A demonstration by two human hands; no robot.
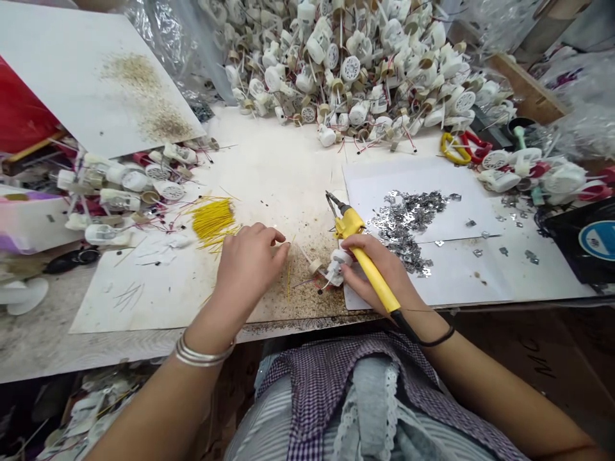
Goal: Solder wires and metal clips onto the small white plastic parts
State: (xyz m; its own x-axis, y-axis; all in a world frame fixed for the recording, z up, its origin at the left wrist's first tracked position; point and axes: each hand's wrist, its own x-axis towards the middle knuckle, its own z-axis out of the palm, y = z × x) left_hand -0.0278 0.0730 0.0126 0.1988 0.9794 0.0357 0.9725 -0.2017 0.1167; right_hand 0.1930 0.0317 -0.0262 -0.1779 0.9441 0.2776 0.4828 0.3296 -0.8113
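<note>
My right hand (379, 272) is wrapped round a yellow soldering iron (368, 259), its dark tip pointing up and to the left over the board. By the thumb and fingertips of that hand is a small white plastic part (337, 267) with thin wires; I cannot tell whether they grip it. My left hand (252, 266) hovers left of this part, thumb and forefinger brought together. A thin yellowish end shows at the fingertips, too small to make out. Beyond the left hand lies a bundle of yellow wires (213, 221). One loose yellow wire (289, 282) lies between the hands.
White plastic assemblies with wires (358, 70) are heaped at the back, with another pile (129, 182) at left. Small metal plates (413, 221) cover part of the white sheets (461, 282) at right. Yellow-handled (455, 148) and red-handled (475, 148) tools lie behind them.
</note>
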